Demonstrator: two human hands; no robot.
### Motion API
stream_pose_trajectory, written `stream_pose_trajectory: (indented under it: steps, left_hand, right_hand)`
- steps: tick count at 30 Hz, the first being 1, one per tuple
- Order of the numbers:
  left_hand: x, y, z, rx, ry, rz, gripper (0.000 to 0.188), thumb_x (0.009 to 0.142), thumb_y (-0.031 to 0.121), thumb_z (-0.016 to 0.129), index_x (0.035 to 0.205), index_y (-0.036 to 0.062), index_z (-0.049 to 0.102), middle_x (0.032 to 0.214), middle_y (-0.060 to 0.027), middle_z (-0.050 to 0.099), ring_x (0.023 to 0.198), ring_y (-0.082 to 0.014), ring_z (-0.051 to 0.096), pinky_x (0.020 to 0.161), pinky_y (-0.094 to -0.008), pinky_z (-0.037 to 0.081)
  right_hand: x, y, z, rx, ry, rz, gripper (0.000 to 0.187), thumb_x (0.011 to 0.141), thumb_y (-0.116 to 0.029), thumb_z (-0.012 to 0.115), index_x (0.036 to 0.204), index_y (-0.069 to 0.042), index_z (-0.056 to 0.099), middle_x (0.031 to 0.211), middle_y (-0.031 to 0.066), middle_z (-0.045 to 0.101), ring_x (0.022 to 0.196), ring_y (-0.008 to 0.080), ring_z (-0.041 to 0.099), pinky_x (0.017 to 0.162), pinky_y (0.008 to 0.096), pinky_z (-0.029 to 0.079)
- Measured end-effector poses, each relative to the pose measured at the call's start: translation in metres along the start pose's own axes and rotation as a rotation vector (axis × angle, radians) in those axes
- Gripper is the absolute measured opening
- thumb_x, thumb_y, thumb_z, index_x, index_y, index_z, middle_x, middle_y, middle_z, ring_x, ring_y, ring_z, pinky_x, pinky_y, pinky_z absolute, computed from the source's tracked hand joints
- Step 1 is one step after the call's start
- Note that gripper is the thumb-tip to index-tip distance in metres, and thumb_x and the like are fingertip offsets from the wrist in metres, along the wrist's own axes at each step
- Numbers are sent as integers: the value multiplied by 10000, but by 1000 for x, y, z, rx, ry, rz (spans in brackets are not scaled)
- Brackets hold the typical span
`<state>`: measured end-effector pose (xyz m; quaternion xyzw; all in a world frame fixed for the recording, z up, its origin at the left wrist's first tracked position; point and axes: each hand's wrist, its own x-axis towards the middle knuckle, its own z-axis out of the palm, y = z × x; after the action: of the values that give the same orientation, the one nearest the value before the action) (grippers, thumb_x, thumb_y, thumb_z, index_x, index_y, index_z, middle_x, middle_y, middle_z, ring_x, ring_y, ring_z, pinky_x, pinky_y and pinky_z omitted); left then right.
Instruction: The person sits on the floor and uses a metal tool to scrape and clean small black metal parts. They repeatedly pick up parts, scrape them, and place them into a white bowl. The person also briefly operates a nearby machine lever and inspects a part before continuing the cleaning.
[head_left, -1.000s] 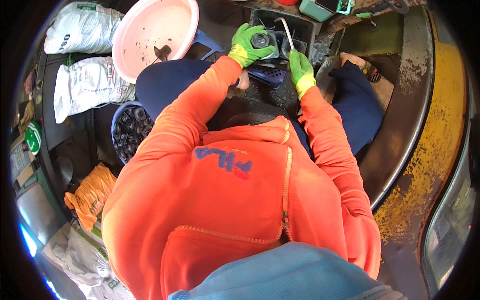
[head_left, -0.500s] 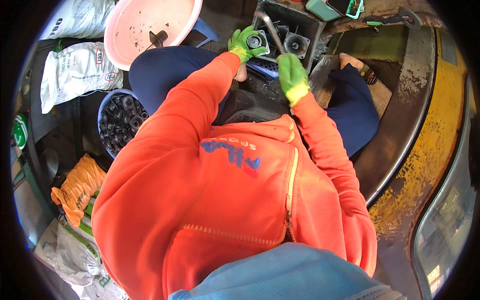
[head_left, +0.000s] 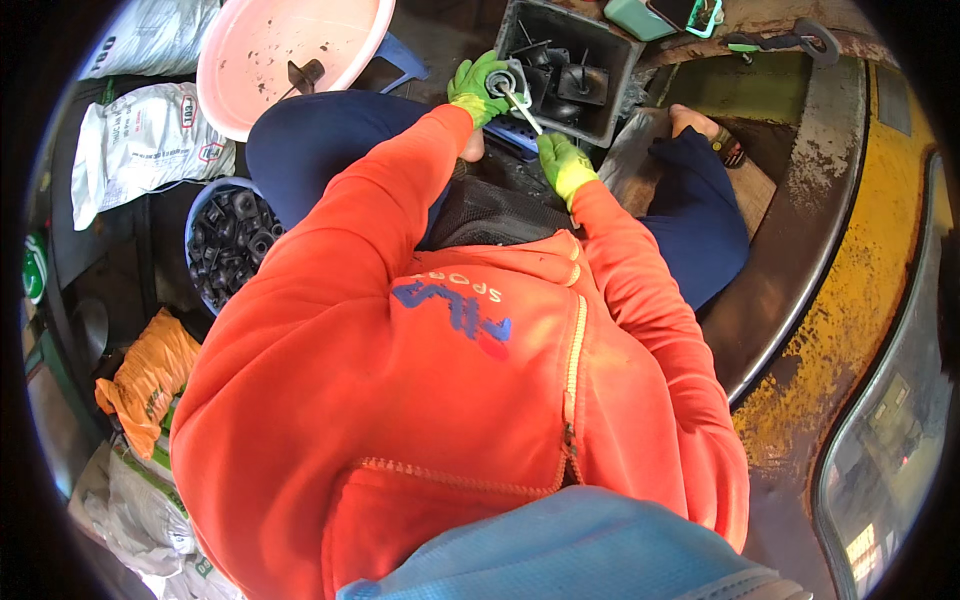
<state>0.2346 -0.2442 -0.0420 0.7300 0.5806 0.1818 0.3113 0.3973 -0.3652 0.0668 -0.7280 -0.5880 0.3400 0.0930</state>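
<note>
My left hand (head_left: 477,84), in a green glove with a yellow cuff, grips a grey metal part (head_left: 518,76) with a squarish flange and a round ring at its middle. My right hand (head_left: 563,163), gloved alike, is closed round the lower end of a pale rod-like tool (head_left: 526,114). The tool's far end lies over the ring of the part; its head is too small to make out. Just beyond both hands stands a dark grey bin (head_left: 622,88) holding several black flanged parts (head_left: 584,84).
A pink basin (head_left: 290,60) with a dark piece in it stands at the far left. Below it sits a blue tub (head_left: 188,240) full of black parts (head_left: 235,240). White sacks (head_left: 150,140) and an orange bag (head_left: 150,375) line the left; a worn yellow metal frame (head_left: 840,330) curves along the right.
The tool has swung down from above the bin onto the part in my left hand. My right hand has come lower and slightly left; my left hand still grips the part.
</note>
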Motion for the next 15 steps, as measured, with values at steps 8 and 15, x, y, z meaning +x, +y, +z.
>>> stream_pose_trajectory:
  steps: [8, 15]
  left_hand:
    - [3, -1, 0, -165, -50, 8, 775, 574, 490, 804, 1263, 319, 493, 1473, 65, 319, 1374, -357, 187, 1095, -521, 165]
    - [2, 0, -1, -31, 57, 51, 692, 579, 447, 807, 1184, 203, 575, 1407, -63, 413, 1243, -320, 403, 1045, -432, 338]
  right_hand:
    - [3, -2, -1, 100, 27, -23, 385, 951, -416, 393, 1011, -63, 534, 993, 246, 595, 941, 456, 547, 777, 479, 442]
    - [4, 0, 5, 246, 139, -187, 451, 965, -436, 318, 1082, -69, 553, 1069, 243, 604, 1002, 423, 561, 870, 471, 433]
